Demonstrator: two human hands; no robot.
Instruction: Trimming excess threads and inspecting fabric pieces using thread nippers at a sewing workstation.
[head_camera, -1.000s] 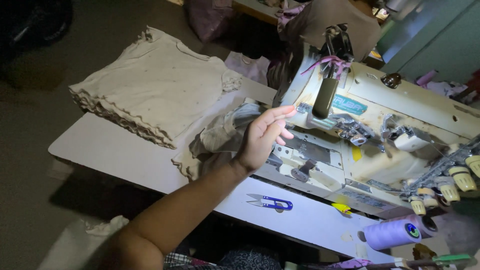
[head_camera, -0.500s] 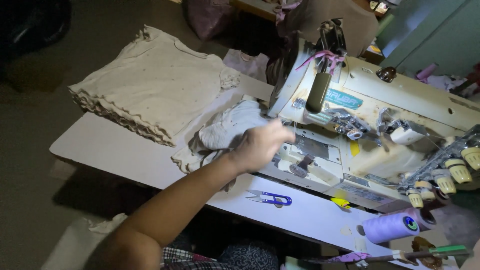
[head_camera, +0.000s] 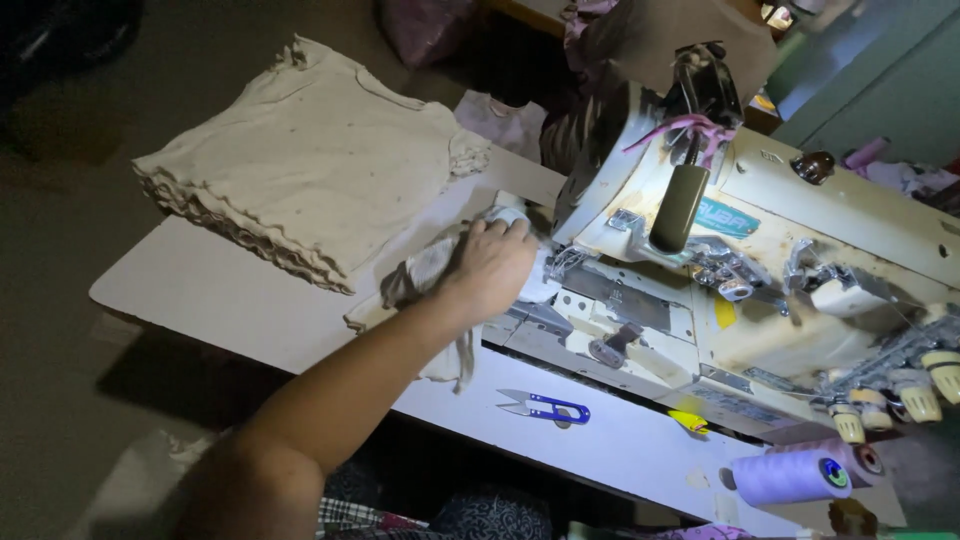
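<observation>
Fingers of my left hand curl down and close over a loose piece of cream cloth, pinching it at the needle end of the sewing machine. My forearm reaches in from the lower left, and the right hand does not show at all. The cloth lies bunched and wrinkled on the white table, one limp corner hanging over the front edge under my wrist, its far end touching the machine's bed.

I count one stack of folded garments to the left of my hand, the same cream knit, soft and faintly speckled, with frilled, wavy hems layered along the stack's near side. How many pieces it holds I cannot tell. It sits near the loose piece, whose edge runs right up to it.

One machine stands on the table, off-white painted metal, scuffed and stained, with a dark cylindrical part hanging at its head and pink thread looped above it. One pair of thread snips, steel blades with blue handles, lies flat on the table edge, well apart from my hand. One lilac thread cone lies on its side at the lower right. Four small pale knobs line the machine's right end.
</observation>
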